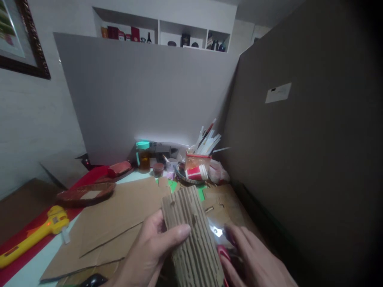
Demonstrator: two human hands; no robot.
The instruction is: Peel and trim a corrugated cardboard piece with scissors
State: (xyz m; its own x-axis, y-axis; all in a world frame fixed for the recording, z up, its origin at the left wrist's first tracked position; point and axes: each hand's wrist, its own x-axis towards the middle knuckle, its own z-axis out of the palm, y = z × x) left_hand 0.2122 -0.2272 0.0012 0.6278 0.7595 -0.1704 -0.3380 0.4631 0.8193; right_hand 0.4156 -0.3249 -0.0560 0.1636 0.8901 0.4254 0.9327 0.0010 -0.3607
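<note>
My left hand [158, 243] grips a strip of corrugated cardboard [194, 235], its thumb pressed on the ridged face. The strip stands tilted up, with its ridges running lengthwise and a torn spot near the middle. In my right hand [251, 255] is a pair of scissors [220, 231] with red on the handles, held close against the strip's right edge. Part of the blades shows as a bright, blurred patch; the strip hides the rest, so I cannot tell whether they touch the cardboard.
Large cardboard sheets [125, 207] cover the table. At left lie a yellow tool [36, 239] and a brown woven tray [89, 194]. A jug with a turquoise lid [143, 157], a paper cup [196, 172] and a box of white strips [199, 159] stand behind. A dark panel [299, 139] rises at right.
</note>
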